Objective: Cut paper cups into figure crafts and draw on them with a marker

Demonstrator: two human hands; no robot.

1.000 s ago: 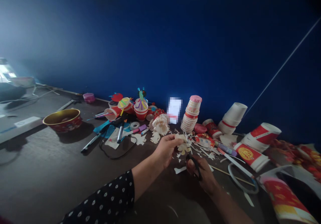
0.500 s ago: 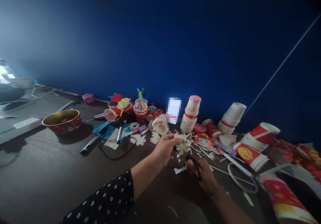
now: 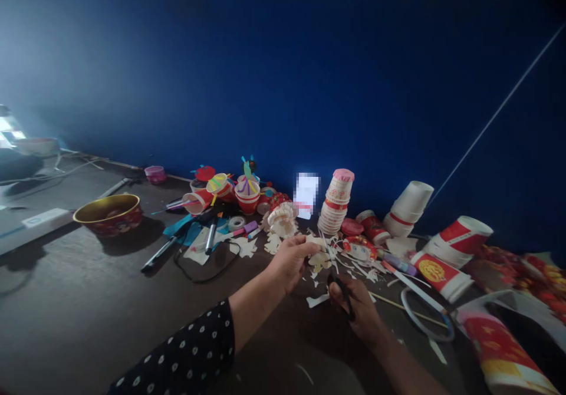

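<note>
My left hand (image 3: pixel 289 259) pinches a small cream paper cut-out (image 3: pixel 319 254) just above the dark table (image 3: pixel 88 300). My right hand (image 3: pixel 359 309) grips black-handled scissors (image 3: pixel 340 286), whose blades point up toward the paper. White paper scraps (image 3: pixel 317 300) lie under and around both hands. A dark sleeve with white dots covers my left forearm.
A stack of paper cups (image 3: pixel 336 201) stands behind the hands. Decorated red cups (image 3: pixel 223 190), markers (image 3: pixel 211 234) and tape lie to the left. A gold bowl (image 3: pixel 108 213) sits far left. Red-and-white cups (image 3: pixel 446 253) and a ring (image 3: pixel 427 318) lie to the right. A blue wall closes the back.
Hardly anything has moved. My hands stay together over the scraps, and the scissors have shifted slightly against the paper.
</note>
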